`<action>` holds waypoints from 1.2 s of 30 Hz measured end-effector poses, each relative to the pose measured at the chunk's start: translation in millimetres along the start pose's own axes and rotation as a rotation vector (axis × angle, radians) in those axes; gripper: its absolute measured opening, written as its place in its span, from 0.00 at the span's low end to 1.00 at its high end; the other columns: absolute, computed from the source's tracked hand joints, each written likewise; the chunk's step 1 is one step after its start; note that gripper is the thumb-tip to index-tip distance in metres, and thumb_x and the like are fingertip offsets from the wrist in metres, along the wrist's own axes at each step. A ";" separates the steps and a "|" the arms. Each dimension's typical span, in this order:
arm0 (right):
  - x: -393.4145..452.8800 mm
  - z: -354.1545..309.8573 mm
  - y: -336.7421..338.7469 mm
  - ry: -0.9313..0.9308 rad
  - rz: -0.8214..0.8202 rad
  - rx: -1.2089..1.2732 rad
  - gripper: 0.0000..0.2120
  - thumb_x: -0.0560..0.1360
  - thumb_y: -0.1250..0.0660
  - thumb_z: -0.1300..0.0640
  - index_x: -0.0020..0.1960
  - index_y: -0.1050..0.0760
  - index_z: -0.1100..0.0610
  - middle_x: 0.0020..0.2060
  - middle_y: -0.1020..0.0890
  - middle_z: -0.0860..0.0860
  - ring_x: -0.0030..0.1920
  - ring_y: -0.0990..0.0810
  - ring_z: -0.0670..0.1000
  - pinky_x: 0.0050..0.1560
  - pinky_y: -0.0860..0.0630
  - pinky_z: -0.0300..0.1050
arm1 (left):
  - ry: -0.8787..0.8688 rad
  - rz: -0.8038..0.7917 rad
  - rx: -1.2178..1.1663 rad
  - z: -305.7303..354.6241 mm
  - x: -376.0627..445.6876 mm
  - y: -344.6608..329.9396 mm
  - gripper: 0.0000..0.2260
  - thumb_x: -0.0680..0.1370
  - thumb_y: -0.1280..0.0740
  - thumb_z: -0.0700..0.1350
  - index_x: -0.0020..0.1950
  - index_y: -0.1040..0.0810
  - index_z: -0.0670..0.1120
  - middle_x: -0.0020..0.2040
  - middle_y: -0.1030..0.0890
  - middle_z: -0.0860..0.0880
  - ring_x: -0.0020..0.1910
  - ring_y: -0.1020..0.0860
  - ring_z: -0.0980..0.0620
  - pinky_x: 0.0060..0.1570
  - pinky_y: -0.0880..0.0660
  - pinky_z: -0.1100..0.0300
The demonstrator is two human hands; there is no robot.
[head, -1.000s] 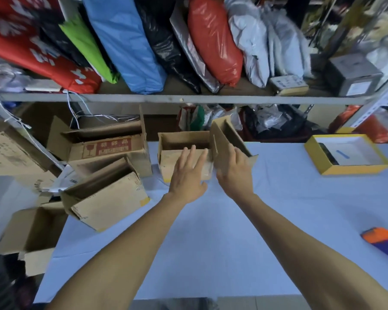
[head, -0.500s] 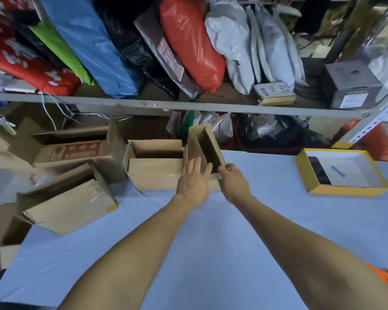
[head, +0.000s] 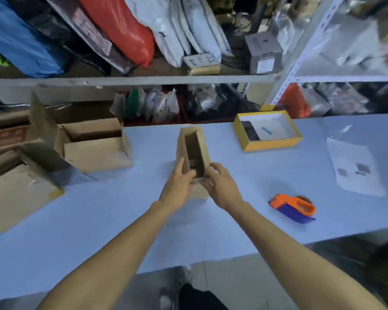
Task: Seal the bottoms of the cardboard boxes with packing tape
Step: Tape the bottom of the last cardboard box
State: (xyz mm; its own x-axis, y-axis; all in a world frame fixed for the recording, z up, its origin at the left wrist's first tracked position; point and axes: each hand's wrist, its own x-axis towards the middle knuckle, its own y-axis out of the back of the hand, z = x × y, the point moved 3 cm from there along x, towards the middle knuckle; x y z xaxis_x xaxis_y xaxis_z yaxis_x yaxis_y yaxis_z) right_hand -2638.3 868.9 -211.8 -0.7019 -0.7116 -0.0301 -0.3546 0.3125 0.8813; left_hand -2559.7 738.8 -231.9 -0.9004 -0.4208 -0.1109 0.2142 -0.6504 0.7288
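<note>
Item: small cardboard box [head: 194, 151], open side up, standing mid-table on the pale blue table [head: 121, 220], well apart from the other cartons.

Left hand [head: 177, 186]: fingers curled over the near left wall of the box, gripping it.

Right hand [head: 222, 186]: fingers bent against the near right corner, holding it; the exact grip is blurred.

Tape dispenser [head: 292, 208]: orange and blue, lying untouched on the table to the right of the hands, near the front edge.

Other stock: open carton [head: 96, 146] to the left; further cartons [head: 18, 182] at the far left, partly overhanging the table; yellow tray [head: 268, 130] at the far right; printed sheet [head: 354, 168] beyond the dispenser.

Risks, as judged:
- The bottom seam faces down; if the box is not turned over, no tape can be laid on it.
- Thin walls may be crushed or skewed by a two-sided squeeze.
- Bottom flaps may spring apart when one hand is freed for the dispenser, so that a gap is left under the tape.
- The dispenser may be knocked off the front edge by a careless reach.
</note>
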 end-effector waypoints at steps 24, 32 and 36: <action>-44.3 184.3 97.2 -0.228 -0.022 0.703 0.53 0.63 0.26 0.39 0.78 0.55 0.44 0.67 0.29 0.51 0.63 0.24 0.52 0.60 0.23 0.55 | 0.053 0.142 -0.215 215.4 24.3 -91.2 0.21 0.76 0.31 0.45 0.67 0.29 0.58 0.61 0.29 0.50 0.59 0.28 0.54 0.59 0.31 0.61; -22.9 218.4 65.8 -0.308 -0.338 0.616 0.20 0.80 0.41 0.47 0.69 0.28 0.53 0.60 0.20 0.54 0.58 0.22 0.55 0.60 0.26 0.53 | 0.184 -0.137 -0.045 172.7 8.1 -151.3 0.37 0.75 0.28 0.51 0.79 0.42 0.50 0.80 0.45 0.48 0.79 0.49 0.51 0.76 0.48 0.49; -30.9 238.7 60.4 -0.166 -0.308 0.289 0.18 0.82 0.42 0.49 0.63 0.22 0.59 0.59 0.21 0.57 0.61 0.23 0.57 0.60 0.28 0.50 | 0.213 -0.269 0.297 146.1 -0.4 -188.3 0.43 0.72 0.32 0.65 0.80 0.52 0.56 0.81 0.56 0.52 0.79 0.59 0.50 0.76 0.58 0.47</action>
State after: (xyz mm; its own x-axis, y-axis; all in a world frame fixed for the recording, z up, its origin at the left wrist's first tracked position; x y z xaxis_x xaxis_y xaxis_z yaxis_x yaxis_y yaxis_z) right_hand -2785.5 1060.0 -270.2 -0.6177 -0.6959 -0.3663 -0.7040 0.2818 0.6519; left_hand -2654.9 953.8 -270.4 -0.8048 -0.4022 -0.4366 -0.1624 -0.5582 0.8137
